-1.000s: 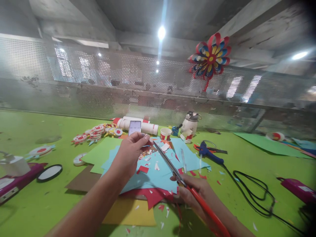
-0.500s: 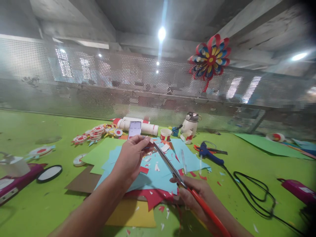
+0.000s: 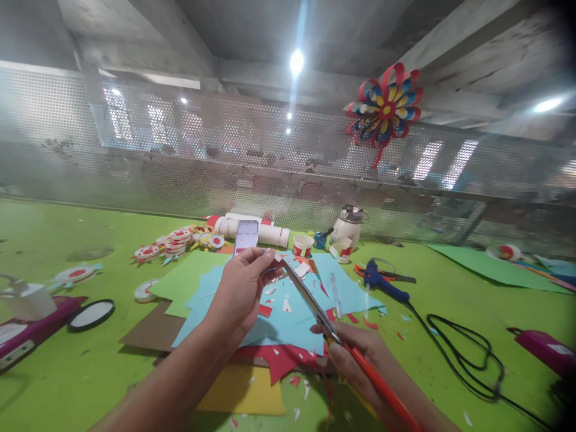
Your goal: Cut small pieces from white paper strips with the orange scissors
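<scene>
Head view, green worktop (image 3: 67, 360) in front of a perforated metal screen (image 3: 180, 162).

Left hand (image 3: 238, 291): raised above the paper pile, grip narrow, thumb and fingertips (image 3: 270, 256) pinched on a small paper piece (image 3: 277, 257) at the tip of the scissors (image 3: 315, 306). Piece mostly hidden by the fingers; colour and shape hard to tell.

Right hand (image 3: 360, 360): grip closed around the red handles (image 3: 382, 387) of the scissors, low and right of centre. Blades running up and left from that hand, tip touching or just beside the pinched piece; whether the blades are apart, impossible to tell.

Beneath both hands: light blue paper sheets (image 3: 292, 318) strewn with red and white scraps, over a red sheet (image 3: 281, 360), a yellow sheet (image 3: 243, 393), a brown sheet (image 3: 150, 330) and a green sheet (image 3: 180, 282).

Behind the left hand: phone (image 3: 246, 236) propped upright, screen lit, against a white roll (image 3: 256, 231). Left of it, a stack of red-and-white paper discs (image 3: 173, 241). Right of it, a small cup (image 3: 302, 245) and a white bottle (image 3: 348, 225).

Right of the sheets: blue glue gun (image 3: 382, 282) with black cable (image 3: 468, 354) looping across the worktop. Far left: black-rimmed round lid (image 3: 90, 316) beside a magenta tool (image 3: 27, 333). Far right edge: a second magenta tool (image 3: 546, 348).

On the screen, upper right: red, blue and yellow paper flower (image 3: 384, 111).
</scene>
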`<state>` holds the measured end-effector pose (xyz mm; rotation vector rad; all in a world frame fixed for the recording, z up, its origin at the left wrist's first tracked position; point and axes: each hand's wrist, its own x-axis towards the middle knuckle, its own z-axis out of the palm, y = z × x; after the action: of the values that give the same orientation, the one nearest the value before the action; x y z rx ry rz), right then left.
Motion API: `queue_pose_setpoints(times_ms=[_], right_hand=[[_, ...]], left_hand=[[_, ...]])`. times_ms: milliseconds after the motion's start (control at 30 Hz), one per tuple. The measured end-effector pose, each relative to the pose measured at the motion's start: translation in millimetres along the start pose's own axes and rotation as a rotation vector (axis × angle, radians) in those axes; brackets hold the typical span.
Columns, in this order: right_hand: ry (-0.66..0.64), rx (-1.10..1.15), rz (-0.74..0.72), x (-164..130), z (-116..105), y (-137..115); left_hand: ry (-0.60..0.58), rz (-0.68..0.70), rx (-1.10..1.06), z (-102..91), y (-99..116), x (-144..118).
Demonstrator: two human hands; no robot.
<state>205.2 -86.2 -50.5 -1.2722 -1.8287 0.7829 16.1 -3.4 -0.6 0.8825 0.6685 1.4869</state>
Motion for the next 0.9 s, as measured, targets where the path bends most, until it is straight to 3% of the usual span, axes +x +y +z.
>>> queue_pose_setpoints(times_ms=[900], right_hand=[[-0.011,0.062,0.001,1.8,-2.7,-2.1]], left_hand=[[0.031,0.068,0.073,3.1,-3.6,-2.8]])
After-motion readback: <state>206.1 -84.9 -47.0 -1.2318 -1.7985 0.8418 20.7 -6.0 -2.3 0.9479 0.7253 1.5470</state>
